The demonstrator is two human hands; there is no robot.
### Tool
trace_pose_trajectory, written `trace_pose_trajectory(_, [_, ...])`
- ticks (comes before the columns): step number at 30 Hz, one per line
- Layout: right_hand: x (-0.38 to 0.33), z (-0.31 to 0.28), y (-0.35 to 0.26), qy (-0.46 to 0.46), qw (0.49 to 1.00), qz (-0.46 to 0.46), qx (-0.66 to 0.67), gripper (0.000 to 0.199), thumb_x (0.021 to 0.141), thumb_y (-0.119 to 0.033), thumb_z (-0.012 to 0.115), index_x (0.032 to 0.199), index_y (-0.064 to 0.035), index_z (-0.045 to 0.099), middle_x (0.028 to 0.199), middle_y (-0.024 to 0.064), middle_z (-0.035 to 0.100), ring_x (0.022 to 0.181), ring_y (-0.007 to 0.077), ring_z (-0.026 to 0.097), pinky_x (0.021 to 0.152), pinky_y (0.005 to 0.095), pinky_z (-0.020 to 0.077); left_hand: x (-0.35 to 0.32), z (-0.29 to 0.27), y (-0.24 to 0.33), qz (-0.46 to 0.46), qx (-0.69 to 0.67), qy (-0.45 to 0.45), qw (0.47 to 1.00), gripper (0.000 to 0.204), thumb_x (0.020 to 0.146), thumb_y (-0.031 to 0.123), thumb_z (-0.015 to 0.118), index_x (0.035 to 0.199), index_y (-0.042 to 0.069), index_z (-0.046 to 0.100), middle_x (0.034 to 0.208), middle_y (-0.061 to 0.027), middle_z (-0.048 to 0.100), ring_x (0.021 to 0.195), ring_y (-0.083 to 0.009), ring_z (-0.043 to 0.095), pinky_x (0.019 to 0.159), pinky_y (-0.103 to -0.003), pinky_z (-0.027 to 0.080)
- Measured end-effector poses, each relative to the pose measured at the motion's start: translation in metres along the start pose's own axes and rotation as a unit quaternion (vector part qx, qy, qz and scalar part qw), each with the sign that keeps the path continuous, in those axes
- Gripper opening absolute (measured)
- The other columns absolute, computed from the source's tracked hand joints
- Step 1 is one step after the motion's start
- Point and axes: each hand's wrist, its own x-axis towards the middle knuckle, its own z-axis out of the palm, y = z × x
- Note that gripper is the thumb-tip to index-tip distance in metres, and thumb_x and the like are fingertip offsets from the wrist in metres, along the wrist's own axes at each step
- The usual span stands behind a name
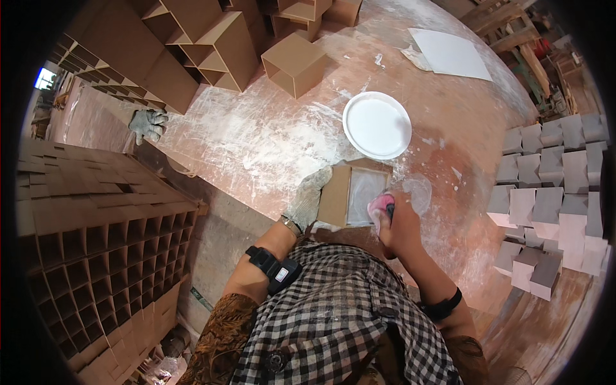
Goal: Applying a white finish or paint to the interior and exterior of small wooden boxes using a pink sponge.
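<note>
A small brown cardboard box (334,198) rests on the table in front of me, its panel facing up coated with a wet-looking white layer (367,194). My left hand (308,197), in a whitish work glove, grips the left side of this box. Bare and closed, my right hand (400,224) holds a pink brush-like tool (380,205) at the box's right edge; its working end is partly hidden by the fingers. Just beyond the box sits a round white tub or lid (376,126), white inside.
Open brown cardboard boxes (295,65) stand stacked at the back left. A grey glove (148,125) lies at the table's left edge. Rows of white-and-grey blocks (545,212) line the right side. A white sheet (450,54) lies far right; a gridded cardboard stack (109,250) stands left.
</note>
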Motion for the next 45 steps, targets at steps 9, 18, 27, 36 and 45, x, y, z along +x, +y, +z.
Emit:
trace_pose_trajectory(9, [0.042,0.025,-0.011,0.159,0.976,0.111,0.098,0.031,0.075,-0.010,0.062,0.101,0.0030,0.052,0.091,0.0247,0.058,0.087,0.0402,0.057,0.074,0.0447,0.0444,0.009,-0.014,-0.027,0.106,0.088,0.002,0.990,0.040,0.092,0.035,0.052,0.116,0.003,0.054,0.106,-0.0074,0.059,0.093,-0.0165,0.058,0.081,-0.032,0.051])
trace_pose_trajectory(18, [-0.003,0.005,0.007,0.049,0.990,-0.068,0.109,0.029,0.073,-0.012,0.063,0.100,-0.0038,0.056,0.089,0.0212,0.059,0.083,0.0385,0.058,0.073,0.0414,0.0465,-0.014,0.016,-0.007,0.032,0.013,-0.043,0.998,0.042,0.094,0.035,0.047,0.120,0.002,0.052,0.110,-0.0078,0.058,0.095,-0.0173,0.057,0.085,-0.031,0.050])
trace_pose_trajectory(27, [0.007,0.005,0.028,0.123,0.990,0.064,0.010,0.030,0.074,-0.014,0.063,0.101,-0.0029,0.054,0.088,0.0198,0.059,0.082,0.0391,0.057,0.071,0.0449,0.0447,-0.023,0.035,0.000,0.026,0.006,-0.043,0.999,0.039,0.091,0.036,0.053,0.113,0.004,0.056,0.104,-0.0070,0.060,0.089,-0.0171,0.058,0.076,-0.033,0.054])
trace_pose_trajectory(36, [0.050,0.011,-0.004,0.175,0.979,0.072,0.078,0.025,0.073,-0.013,0.062,0.096,-0.0045,0.057,0.082,0.0193,0.060,0.079,0.0396,0.057,0.070,0.0457,0.0447,-0.024,0.036,0.000,0.017,0.034,0.012,0.999,0.041,0.091,0.033,0.054,0.119,0.004,0.054,0.110,-0.0071,0.058,0.095,-0.0175,0.058,0.081,-0.032,0.051])
trace_pose_trajectory(45, [0.052,-0.001,0.040,0.131,0.975,0.176,-0.035,0.024,0.073,-0.023,0.055,0.089,-0.0052,0.061,0.084,0.0213,0.063,0.084,0.0388,0.060,0.072,0.0452,0.0466,-0.025,0.041,-0.005,-0.037,-0.055,-0.055,0.996,0.043,0.088,0.037,0.058,0.115,0.004,0.056,0.109,-0.0073,0.060,0.094,-0.0183,0.058,0.081,-0.033,0.051])
